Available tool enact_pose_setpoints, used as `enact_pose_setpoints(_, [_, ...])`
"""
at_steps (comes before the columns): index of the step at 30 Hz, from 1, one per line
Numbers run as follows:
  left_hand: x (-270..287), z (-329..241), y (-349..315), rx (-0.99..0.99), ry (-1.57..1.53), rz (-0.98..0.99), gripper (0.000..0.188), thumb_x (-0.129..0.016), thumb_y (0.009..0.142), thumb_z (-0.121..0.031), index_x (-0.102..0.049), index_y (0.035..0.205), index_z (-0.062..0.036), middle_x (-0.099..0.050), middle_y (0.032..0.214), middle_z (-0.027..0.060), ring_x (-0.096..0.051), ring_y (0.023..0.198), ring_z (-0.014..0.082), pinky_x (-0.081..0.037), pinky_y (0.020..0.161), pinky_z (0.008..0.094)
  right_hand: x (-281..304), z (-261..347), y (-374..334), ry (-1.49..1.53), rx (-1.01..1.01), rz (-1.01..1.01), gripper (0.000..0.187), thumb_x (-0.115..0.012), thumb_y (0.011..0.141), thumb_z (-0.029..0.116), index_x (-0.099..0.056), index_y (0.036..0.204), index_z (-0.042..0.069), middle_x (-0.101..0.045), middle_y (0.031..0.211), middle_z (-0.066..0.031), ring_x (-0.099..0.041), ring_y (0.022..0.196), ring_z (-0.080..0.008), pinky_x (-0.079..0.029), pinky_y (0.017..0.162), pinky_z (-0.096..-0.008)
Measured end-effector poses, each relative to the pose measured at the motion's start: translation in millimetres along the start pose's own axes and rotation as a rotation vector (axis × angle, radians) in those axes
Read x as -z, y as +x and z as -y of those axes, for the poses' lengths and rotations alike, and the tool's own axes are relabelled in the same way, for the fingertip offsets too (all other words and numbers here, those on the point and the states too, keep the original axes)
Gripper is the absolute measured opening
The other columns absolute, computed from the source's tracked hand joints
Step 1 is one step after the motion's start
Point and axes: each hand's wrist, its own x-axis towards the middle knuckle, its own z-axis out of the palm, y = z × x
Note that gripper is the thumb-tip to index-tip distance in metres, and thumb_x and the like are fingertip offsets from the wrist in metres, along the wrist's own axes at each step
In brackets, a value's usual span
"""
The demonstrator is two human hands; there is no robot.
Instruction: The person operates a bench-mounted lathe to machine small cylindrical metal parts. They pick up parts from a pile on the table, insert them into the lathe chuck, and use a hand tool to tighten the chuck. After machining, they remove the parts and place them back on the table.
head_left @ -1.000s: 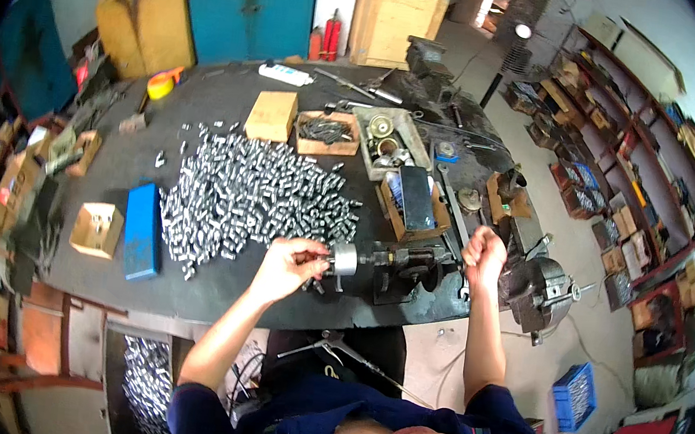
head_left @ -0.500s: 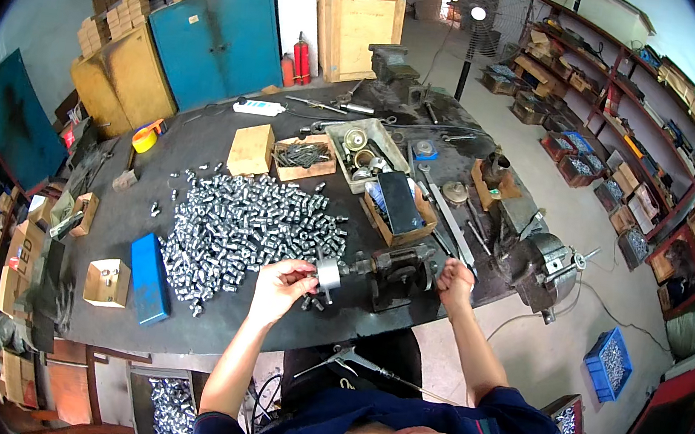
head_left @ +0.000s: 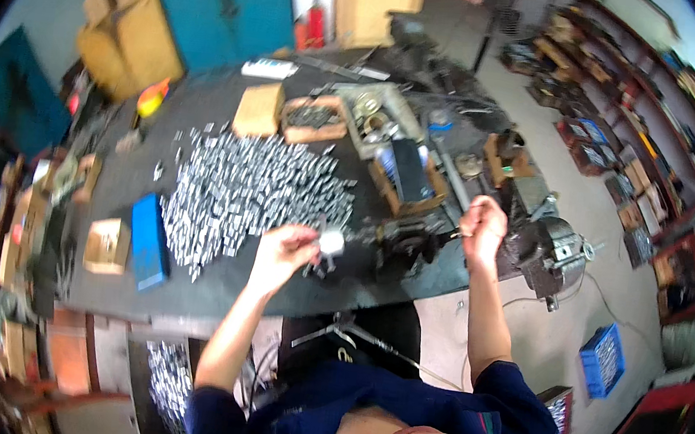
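Observation:
My left hand (head_left: 283, 254) has its fingers closed at the left side of a round silver metal part (head_left: 331, 242); blur hides the exact grip. That part sits at the left end of a dark bench fixture (head_left: 409, 248) near the table's front edge. My right hand (head_left: 484, 226) is raised to the right of the fixture with its fingers curled in. Whatever they hold, if anything, cannot be made out. Left of the fixture spreads a large heap of small silver metal fittings (head_left: 247, 193).
A blue box (head_left: 147, 242) and an open carton (head_left: 108, 245) lie left of the heap. Behind are a tray of metal parts (head_left: 394, 107) and a carton with a dark flat object (head_left: 408, 172). A bench vise (head_left: 548, 250) stands at the right edge of the table (head_left: 208, 314).
My right hand has moved up and away from the table's front edge. The left hand stays by the round silver part. The whole view has shifted and blurred.

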Motion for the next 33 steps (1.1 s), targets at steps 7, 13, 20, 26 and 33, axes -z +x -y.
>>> enact_pose_setpoints(7, [-5.7, -0.6, -3.6, 0.039, 0.026, -0.015, 0.018, -0.057, 0.083, -0.012, -0.058, 0.082, 0.0063, -0.057, 0.062, 0.0084, -0.055, 0.049, 0.0107, -0.046, 0.046, 0.0227, 37.4, -3.6, -35.0, 0.045, -0.031, 0.064, 0.013, -0.040, 0.080, 0.013, -0.046, 0.077, 0.002, -0.030, 0.050, 0.0013, -0.023, 0.038, -0.0068, -0.018, 0.035, -0.0217])
enact_pose_setpoints(13, [-5.1, 3.4, -1.6, 0.098, 0.139, -0.036, 0.026, -0.054, 0.085, -0.022, -0.057, 0.077, 0.0025, -0.052, 0.054, 0.0024, -0.049, 0.043, 0.0074, -0.041, 0.040, 0.0212, 73.6, -50.0, -27.9, -0.075, -0.241, -0.122, 0.011, -0.042, 0.081, 0.014, -0.047, 0.077, 0.005, -0.031, 0.051, 0.0035, -0.022, 0.039, -0.0057, -0.017, 0.035, -0.0215])
enact_pose_setpoints(20, [-6.4, 11.9, -9.5, 0.032, 0.248, 0.020, 0.021, -0.053, 0.085, -0.014, -0.052, 0.070, 0.0000, -0.050, 0.051, 0.0001, -0.049, 0.045, 0.0059, -0.040, 0.042, 0.0216, 61.1, -98.5, 38.3, -0.589, -0.056, -0.234, 0.019, -0.045, 0.080, 0.015, -0.056, 0.074, 0.001, -0.045, 0.060, 0.0021, -0.035, 0.050, -0.0049, -0.025, 0.046, -0.0196])
enact_pose_setpoints(26, [-3.9, 10.9, -8.6, -0.028, 0.158, -0.001, 0.027, -0.046, 0.089, -0.022, -0.054, 0.077, 0.0008, -0.055, 0.062, 0.0029, -0.053, 0.053, 0.0078, -0.044, 0.049, 0.0221, 68.1, -100.5, 57.2, -0.527, 0.057, -0.008, 0.021, -0.047, 0.078, 0.016, -0.056, 0.073, -0.002, -0.047, 0.062, 0.0011, -0.037, 0.054, -0.0057, -0.028, 0.049, -0.0210])
enact_pose_setpoints(33, [-24.6, 7.2, -2.5, 0.042, 0.438, -0.160, 0.036, -0.041, 0.090, -0.029, -0.050, 0.070, -0.0008, -0.051, 0.052, 0.0111, -0.054, 0.050, 0.0238, -0.042, 0.048, 0.0332, 83.6, -88.8, 6.5, -0.315, -0.204, -0.304, 0.017, -0.049, 0.079, 0.018, -0.053, 0.066, 0.009, -0.042, 0.056, 0.0040, -0.031, 0.043, -0.0057, -0.022, 0.039, -0.0198])
